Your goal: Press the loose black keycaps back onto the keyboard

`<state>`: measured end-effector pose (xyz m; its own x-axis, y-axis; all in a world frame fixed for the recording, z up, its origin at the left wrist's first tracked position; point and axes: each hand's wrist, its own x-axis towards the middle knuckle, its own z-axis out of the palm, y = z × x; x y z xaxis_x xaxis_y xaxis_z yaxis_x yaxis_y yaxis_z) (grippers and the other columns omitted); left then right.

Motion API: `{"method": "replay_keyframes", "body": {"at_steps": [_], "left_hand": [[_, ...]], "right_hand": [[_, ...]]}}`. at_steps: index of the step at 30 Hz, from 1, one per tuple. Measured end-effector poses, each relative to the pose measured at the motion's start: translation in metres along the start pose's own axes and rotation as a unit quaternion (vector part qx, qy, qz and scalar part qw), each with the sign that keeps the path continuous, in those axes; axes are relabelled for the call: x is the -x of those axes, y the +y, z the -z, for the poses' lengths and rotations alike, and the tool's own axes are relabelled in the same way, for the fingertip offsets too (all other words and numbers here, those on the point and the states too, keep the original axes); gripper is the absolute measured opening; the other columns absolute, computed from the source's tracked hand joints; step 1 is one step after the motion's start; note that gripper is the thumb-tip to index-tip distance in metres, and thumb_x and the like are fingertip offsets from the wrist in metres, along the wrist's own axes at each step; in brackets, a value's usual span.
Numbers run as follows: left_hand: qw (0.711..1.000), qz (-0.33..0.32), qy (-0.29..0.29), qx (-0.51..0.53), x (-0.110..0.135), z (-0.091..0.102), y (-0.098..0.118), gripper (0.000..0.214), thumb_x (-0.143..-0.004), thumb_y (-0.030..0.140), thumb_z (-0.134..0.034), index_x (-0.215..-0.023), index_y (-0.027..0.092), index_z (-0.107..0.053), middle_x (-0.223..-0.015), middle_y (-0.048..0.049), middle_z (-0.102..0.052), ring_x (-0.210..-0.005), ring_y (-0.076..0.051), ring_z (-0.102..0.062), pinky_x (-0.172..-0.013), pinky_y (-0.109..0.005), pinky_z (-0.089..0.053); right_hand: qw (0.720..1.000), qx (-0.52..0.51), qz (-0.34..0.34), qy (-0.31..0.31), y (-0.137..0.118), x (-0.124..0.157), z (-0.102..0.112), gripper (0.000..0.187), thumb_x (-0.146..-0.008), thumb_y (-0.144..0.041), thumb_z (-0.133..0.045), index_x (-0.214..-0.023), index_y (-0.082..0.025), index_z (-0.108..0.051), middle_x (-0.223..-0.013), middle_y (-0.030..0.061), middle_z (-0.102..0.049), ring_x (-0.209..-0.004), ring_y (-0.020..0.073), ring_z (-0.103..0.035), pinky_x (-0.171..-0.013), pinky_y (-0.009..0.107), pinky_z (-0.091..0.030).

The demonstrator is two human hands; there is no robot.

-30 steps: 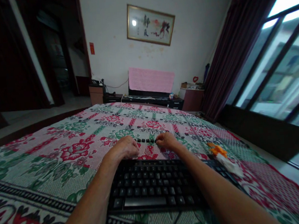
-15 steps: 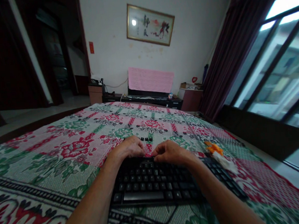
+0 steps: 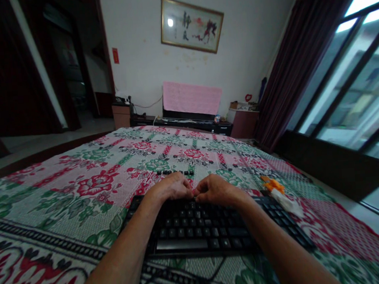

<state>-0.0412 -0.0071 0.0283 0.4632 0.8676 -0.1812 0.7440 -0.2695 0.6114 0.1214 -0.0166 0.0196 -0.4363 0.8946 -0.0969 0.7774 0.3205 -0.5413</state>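
Observation:
A black keyboard [image 3: 196,232] lies on a flowered bedspread right in front of me. My left hand [image 3: 176,186] is bent over its far edge, fingers curled together at the top row of keys. Close beside it, my right hand [image 3: 214,189] is pinched at the same edge, the fingertips of both hands almost meeting. Whatever sits between the fingertips is too small or hidden to make out. Just beyond my hands, several loose black keycaps [image 3: 159,173] lie in a row on the cloth, partly covered by my left hand.
An orange cloth-like bundle [image 3: 273,185] and a crumpled white tissue [image 3: 286,204] lie by the keyboard's right end. The bedspread [image 3: 91,184] stretches to a low cabinet with a pink cloth [image 3: 192,97] over a screen. A window [image 3: 353,94] is at the right.
My left hand has shifted right, closer to my right hand, uncovering more of the keycap row and the keyboard's left corner. My view has tilted slightly.

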Motion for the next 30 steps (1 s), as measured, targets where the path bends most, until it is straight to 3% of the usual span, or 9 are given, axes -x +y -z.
{"method": "replay_keyframes", "body": {"at_steps": [4,13,18,23,27,30], "left_hand": [[1.000,-0.005,-0.004,-0.014,-0.002,-0.002,-0.003,0.021,-0.052,0.035,-0.050,-0.054,0.015,-0.058,-0.041,0.0054,-0.037,-0.041,-0.005,-0.032,-0.037,-0.018,-0.020],[0.997,0.061,0.040,-0.038,-0.009,-0.008,0.002,0.023,-0.049,0.035,-0.054,-0.053,0.014,-0.059,-0.043,0.0040,-0.041,-0.043,-0.006,-0.034,-0.040,-0.019,-0.023],[0.996,0.068,0.040,-0.034,-0.011,-0.010,0.001,0.021,-0.048,0.033,-0.055,-0.054,0.013,-0.060,-0.042,0.0039,-0.042,-0.043,-0.007,-0.036,-0.040,-0.018,-0.024],[0.994,0.077,0.064,-0.043,-0.019,-0.019,-0.006,0.018,-0.050,0.026,-0.051,-0.059,0.014,-0.062,-0.046,0.0025,-0.047,-0.044,-0.007,-0.039,-0.041,-0.018,-0.026],[0.995,0.053,0.072,-0.045,-0.017,-0.018,-0.006,0.020,-0.052,0.029,-0.049,-0.056,0.013,-0.061,-0.043,0.0028,-0.044,-0.043,-0.007,-0.037,-0.040,-0.018,-0.025],[0.995,0.032,0.082,-0.042,-0.013,-0.011,-0.009,0.022,-0.055,0.028,-0.044,-0.055,0.013,-0.061,-0.042,0.0033,-0.042,-0.043,-0.006,-0.037,-0.041,-0.017,-0.024]], "right_hand": [[1.000,0.002,0.002,-0.001,0.000,-0.001,0.000,0.021,-0.058,-0.028,-0.051,-0.067,-0.014,-0.064,-0.055,-0.0024,-0.055,-0.048,0.0066,-0.041,-0.044,0.017,-0.030],[0.999,-0.028,0.039,-0.017,0.011,-0.003,0.003,0.026,-0.061,-0.034,-0.050,-0.069,-0.014,-0.064,-0.054,-0.0030,-0.053,-0.047,0.0066,-0.039,-0.043,0.017,-0.029],[0.998,-0.054,0.011,-0.011,0.012,-0.006,0.002,0.024,-0.060,-0.034,-0.052,-0.067,-0.013,-0.062,-0.055,-0.0023,-0.053,-0.048,0.0062,-0.039,-0.044,0.017,-0.030],[0.999,-0.032,-0.007,-0.013,0.012,-0.008,-0.003,0.014,-0.058,-0.027,-0.052,-0.060,-0.013,-0.057,-0.049,-0.0049,-0.043,-0.044,0.0047,-0.033,-0.041,0.016,-0.026],[0.998,-0.038,0.038,-0.015,0.012,-0.005,-0.002,0.020,-0.065,-0.029,-0.047,-0.063,-0.012,-0.057,-0.051,-0.0045,-0.042,-0.045,0.0052,-0.033,-0.043,0.016,-0.027],[0.996,-0.017,0.073,0.041,0.013,-0.001,0.000,0.028,-0.072,-0.030,-0.038,-0.070,-0.013,-0.059,-0.056,-0.0019,-0.049,-0.050,0.0075,-0.039,-0.048,0.018,-0.029]]}}
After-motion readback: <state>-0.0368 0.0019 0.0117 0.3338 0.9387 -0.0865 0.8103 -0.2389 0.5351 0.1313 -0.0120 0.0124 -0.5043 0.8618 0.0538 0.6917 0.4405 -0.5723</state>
